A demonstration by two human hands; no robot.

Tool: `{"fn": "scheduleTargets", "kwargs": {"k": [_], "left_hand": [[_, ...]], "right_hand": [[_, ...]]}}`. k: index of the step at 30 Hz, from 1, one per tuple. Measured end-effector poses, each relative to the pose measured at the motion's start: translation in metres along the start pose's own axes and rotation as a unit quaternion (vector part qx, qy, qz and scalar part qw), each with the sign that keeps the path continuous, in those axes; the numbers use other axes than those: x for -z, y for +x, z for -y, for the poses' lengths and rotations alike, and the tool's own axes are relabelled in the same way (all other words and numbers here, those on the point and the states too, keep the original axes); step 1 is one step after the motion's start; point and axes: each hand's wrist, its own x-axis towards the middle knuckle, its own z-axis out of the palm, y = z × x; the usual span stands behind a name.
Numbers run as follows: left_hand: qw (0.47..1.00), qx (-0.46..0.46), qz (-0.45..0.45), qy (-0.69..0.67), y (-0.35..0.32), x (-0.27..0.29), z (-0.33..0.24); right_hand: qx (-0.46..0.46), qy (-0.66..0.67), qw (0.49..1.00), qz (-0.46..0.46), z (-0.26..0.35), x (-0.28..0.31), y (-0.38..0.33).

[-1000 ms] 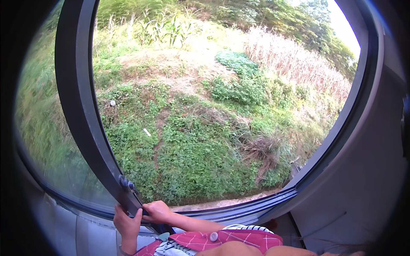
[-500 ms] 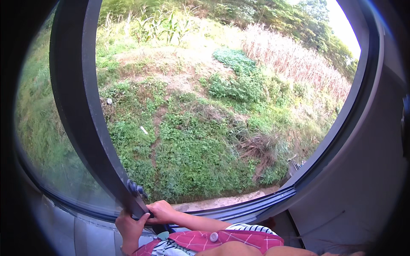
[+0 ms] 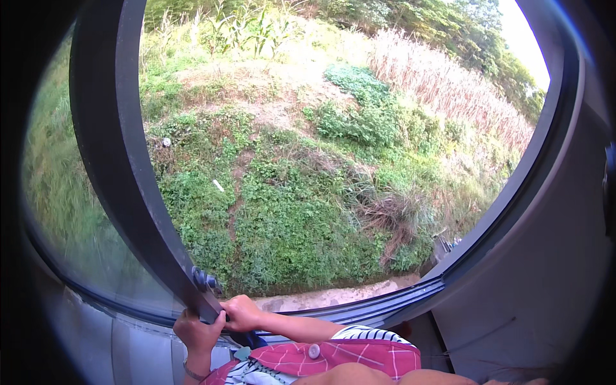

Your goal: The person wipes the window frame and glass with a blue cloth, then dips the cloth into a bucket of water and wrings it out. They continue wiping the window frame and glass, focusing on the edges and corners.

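Observation:
The dark metal frame of a sliding window sash [image 3: 122,173] curves down the left side to my two hands. My left hand [image 3: 197,332] is closed round its lower part from the left, with the thumb along the near face. From the other side, my right hand [image 3: 242,313] has its fingers bent against the frame's right edge, close to the left thumb; its fingertips are partly hidden. A dark latch [image 3: 206,280] sticks out of the frame just above both hands. Beneath the right hand is a dark blue piece [image 3: 255,339] that I cannot make out.
The sill track [image 3: 372,312] runs below the window opening toward the right jamb [image 3: 545,173]. A pale wall [image 3: 526,289] stands on the right. Light panels [image 3: 131,350] lie below the window on the left. Outside rises a green, overgrown slope [image 3: 289,224].
The view has shifted slightly, so the upper sash frame appears further left and the slope a little higher at its top. Both hands keep their hold at nearly the same place.

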Motion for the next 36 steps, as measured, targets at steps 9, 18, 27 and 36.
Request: {"fn": "scheduleTargets", "kwargs": {"k": [9, 18, 27, 36], "left_hand": [[0.999, -0.003, 0.011, -0.039, 0.006, 0.006, -0.008], [0.999, -0.011, 0.013, -0.028, 0.008, 0.009, -0.003], [0.995, -0.015, -0.016, -0.097, -0.004, 0.008, 0.014], [0.991, -0.054, -0.033, -0.121, -0.010, 0.002, 0.004]], "right_hand": [[-0.044, 0.002, 0.999, 0.031, 0.020, 0.027, 0.002], [-0.039, -0.004, 0.999, -0.013, 0.018, 0.018, 0.000], [-0.029, -0.002, 1.000, -0.005, 0.024, 0.009, -0.002], [-0.031, -0.083, 0.995, 0.047, 0.015, 0.027, -0.018]]}}
